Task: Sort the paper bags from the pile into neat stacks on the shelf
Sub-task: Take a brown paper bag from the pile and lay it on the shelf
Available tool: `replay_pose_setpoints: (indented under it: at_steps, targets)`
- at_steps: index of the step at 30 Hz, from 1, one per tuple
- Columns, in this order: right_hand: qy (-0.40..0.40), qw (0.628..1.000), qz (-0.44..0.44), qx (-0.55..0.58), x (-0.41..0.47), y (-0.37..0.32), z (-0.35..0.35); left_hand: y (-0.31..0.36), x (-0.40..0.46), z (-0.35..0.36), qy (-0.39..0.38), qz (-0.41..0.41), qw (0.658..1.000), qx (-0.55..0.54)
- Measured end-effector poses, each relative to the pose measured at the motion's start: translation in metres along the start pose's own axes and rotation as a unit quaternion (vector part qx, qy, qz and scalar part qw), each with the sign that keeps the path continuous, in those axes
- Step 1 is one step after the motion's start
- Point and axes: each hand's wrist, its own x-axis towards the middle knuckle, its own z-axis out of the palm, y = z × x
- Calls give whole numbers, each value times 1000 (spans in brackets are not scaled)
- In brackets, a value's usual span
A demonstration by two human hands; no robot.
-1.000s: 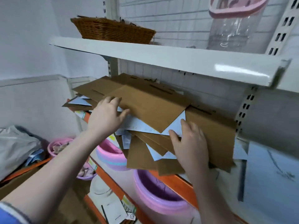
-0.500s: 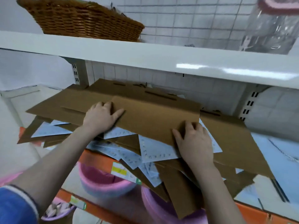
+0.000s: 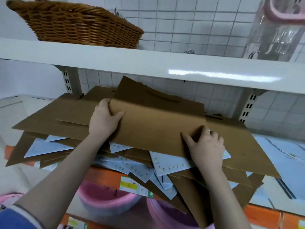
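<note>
A messy pile of flat paper bags [image 3: 69, 119], brown and white-printed, lies on the middle shelf [image 3: 280, 162] and overhangs its front edge. On top is one brown paper bag [image 3: 156, 123] with a slot handle, its far end tilted up. My left hand [image 3: 103, 120] grips that bag's left edge, thumb on top and fingers curled under. At the bag's front right corner, my right hand [image 3: 205, 147] grips it, thumb on top. White printed bags [image 3: 168, 162] stick out under the brown ones.
The white upper shelf [image 3: 148, 63] hangs close above the pile and carries a wicker basket [image 3: 79, 25] at left and clear plastic packaging [image 3: 277, 32] at right. Pink basins [image 3: 105, 200] sit below the orange shelf edge [image 3: 272, 215]. A tiled wall closes the back.
Both hands went from resting flat on the pile to gripping the top brown bag. Its far end has risen off the pile. The camera moved closer and to the right.
</note>
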Motion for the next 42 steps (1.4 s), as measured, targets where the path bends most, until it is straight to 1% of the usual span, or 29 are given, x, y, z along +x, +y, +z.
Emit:
replay_pose_setpoints:
  at_steps: [3,5,7,9,12,15,19,22,24,28,33,37,42]
  targets:
    - [12,997,17,78,5,3,-5,-1,-6,-6,7,-27,996,-84]
    - [6,989,23,143,6,6,-8,-1,-12,-10,13,-39,989,-142]
    - [-4,983,23,182,4,7,-12,-1,-18,-13,13,-52,982,-181]
    - [3,981,23,192,-1,10,-16,0,-25,-15,11,-70,977,-199]
    - [50,983,26,177,-13,15,-22,3,-37,-18,-9,-100,970,-221]
    - [93,985,25,145,-27,30,-30,11,-54,-22,-26,-93,979,-182]
    - [117,985,41,124,-46,66,-53,39,-86,-19,-40,-20,998,-34]
    - [119,987,58,87,-62,105,-76,72,-121,-1,-51,23,995,86]
    - [122,989,71,53,-75,139,-94,99,-152,17,-45,45,990,122]
    - [128,987,97,-11,-100,225,-137,159,-223,61,-52,89,989,105]
    - [114,982,139,-57,-127,337,-194,226,-313,115,-121,117,982,82]
    - [112,979,150,-78,-139,403,-228,270,-366,147,-145,115,981,54]
    - [113,976,162,-95,-134,468,-255,318,-402,187,-165,106,980,36]
